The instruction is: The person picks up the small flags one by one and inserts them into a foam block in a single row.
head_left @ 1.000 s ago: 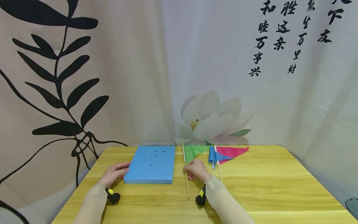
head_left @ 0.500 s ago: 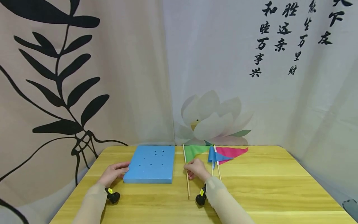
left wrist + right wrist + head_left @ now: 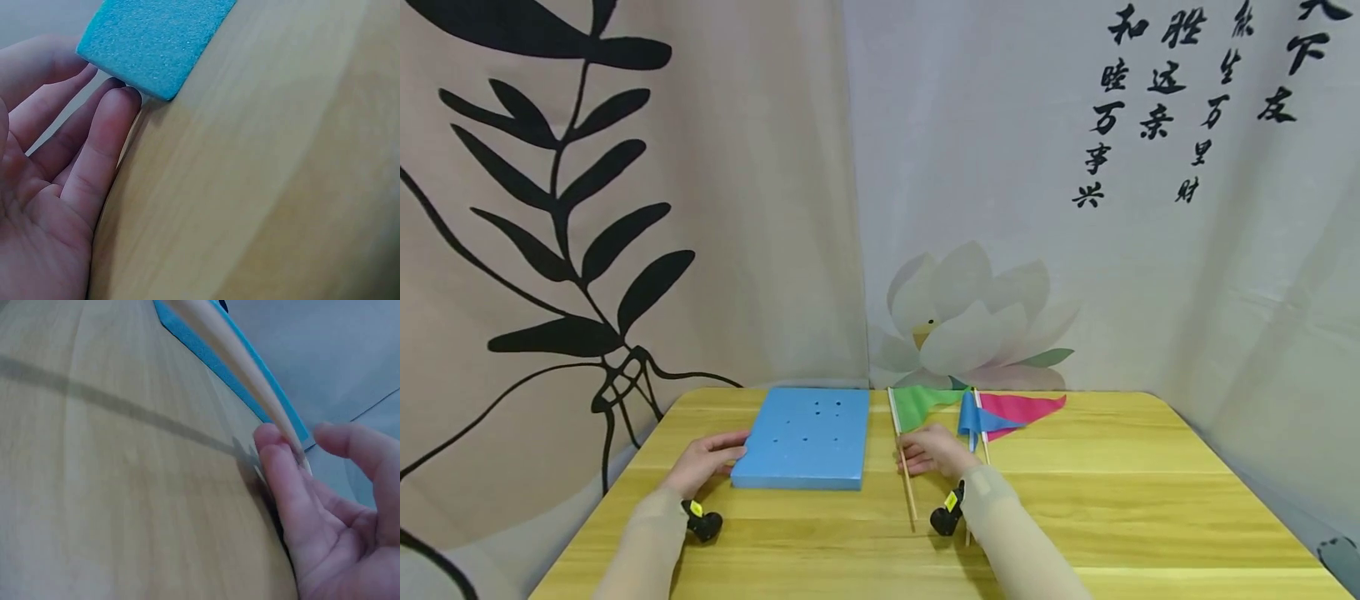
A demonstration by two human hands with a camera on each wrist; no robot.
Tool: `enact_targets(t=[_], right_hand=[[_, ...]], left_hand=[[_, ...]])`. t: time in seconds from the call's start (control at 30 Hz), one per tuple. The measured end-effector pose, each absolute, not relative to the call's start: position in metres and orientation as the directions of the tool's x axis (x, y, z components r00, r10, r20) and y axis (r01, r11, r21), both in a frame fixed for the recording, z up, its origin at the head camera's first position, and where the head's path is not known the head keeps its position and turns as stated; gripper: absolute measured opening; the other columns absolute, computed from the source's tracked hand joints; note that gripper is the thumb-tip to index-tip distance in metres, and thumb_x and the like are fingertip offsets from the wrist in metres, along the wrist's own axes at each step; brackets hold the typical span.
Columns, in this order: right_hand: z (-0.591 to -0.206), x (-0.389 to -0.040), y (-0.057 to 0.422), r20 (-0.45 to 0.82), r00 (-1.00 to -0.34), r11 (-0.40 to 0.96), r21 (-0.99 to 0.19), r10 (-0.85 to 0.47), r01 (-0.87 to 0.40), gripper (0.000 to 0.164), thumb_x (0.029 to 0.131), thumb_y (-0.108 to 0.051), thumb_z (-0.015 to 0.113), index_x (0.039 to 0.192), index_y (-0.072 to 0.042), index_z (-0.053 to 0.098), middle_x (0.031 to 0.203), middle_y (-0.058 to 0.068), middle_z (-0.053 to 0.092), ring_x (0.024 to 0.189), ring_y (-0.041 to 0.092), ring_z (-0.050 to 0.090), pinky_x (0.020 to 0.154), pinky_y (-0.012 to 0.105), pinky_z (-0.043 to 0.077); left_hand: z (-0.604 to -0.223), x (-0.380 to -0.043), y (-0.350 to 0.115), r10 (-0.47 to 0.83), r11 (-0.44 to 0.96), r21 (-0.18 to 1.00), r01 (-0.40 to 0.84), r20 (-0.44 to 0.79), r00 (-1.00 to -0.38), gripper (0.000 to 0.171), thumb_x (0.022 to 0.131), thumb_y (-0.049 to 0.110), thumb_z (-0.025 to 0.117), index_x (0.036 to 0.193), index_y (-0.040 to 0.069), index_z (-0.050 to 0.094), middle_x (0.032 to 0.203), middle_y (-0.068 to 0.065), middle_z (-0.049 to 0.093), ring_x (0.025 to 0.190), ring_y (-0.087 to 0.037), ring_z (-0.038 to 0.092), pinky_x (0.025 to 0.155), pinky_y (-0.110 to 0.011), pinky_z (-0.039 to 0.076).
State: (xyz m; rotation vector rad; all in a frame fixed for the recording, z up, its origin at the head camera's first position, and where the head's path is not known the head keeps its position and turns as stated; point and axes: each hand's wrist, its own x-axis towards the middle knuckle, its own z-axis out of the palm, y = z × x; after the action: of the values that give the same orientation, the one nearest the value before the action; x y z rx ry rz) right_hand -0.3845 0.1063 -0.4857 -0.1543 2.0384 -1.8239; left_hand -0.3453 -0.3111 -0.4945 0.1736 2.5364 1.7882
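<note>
My left hand (image 3: 700, 467) rests beside a blue foam board (image 3: 820, 442) dotted with small holes, its extended fingers at the board's left edge. In the left wrist view the fingertips touch the corner of the board (image 3: 156, 50). With curled fingers my right hand (image 3: 936, 450) holds the thin wooden stick (image 3: 911, 500) of a green pennant flag (image 3: 917, 407). The right wrist view has that stick (image 3: 244, 369) running into the fingers, raised over its shadow, the thumb (image 3: 337, 437) standing apart from it in this view.
A blue pennant flag (image 3: 968, 414) overlaps a pink pennant flag (image 3: 1026, 406) just right of my right hand, whose sleeve partly covers their sticks. Everything lies on a yellow wooden table (image 3: 1150, 517). A printed curtain (image 3: 760, 208) hangs behind its far edge.
My right hand has shifted slightly right and turned, and the lower end of the green flag's stick has swung right. The left hand and board stay put.
</note>
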Motion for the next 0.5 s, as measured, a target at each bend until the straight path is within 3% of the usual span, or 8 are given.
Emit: enact_targets(t=[0.27, 0.5], right_hand=[[-0.4901, -0.3877, 0.1066, -0.226, -0.905, 0.138, -0.972, -0.36, 0.188, 0.024, 0.093, -0.01, 0.06, 0.103, 0.012, 0.064, 0.08, 0.013, 0.068, 0.069, 0.021, 0.069, 0.063, 0.027, 0.058], [-0.4903, -0.3874, 0.1109, -0.205, -0.901, 0.086, -0.979, -0.383, 0.186, 0.034, 0.096, -0.008, 0.056, 0.122, 0.014, 0.056, 0.086, 0.014, 0.066, 0.069, 0.02, 0.068, 0.064, 0.028, 0.058]], left_hand=[[-0.4942, -0.3405, -0.3114, 0.111, 0.349, 0.935, 0.069, 0.032, -0.993, 0.053, 0.095, 0.024, 0.065, 0.139, -0.002, 0.051, 0.14, -0.022, 0.049, 0.111, -0.022, 0.059, 0.082, -0.031, 0.053], [-0.4965, -0.346, -0.3112, 0.097, 0.353, 0.934, 0.049, 0.016, -0.995, 0.052, 0.093, 0.026, 0.067, 0.138, 0.002, 0.054, 0.139, -0.018, 0.051, 0.111, -0.021, 0.059, 0.084, -0.032, 0.053]])
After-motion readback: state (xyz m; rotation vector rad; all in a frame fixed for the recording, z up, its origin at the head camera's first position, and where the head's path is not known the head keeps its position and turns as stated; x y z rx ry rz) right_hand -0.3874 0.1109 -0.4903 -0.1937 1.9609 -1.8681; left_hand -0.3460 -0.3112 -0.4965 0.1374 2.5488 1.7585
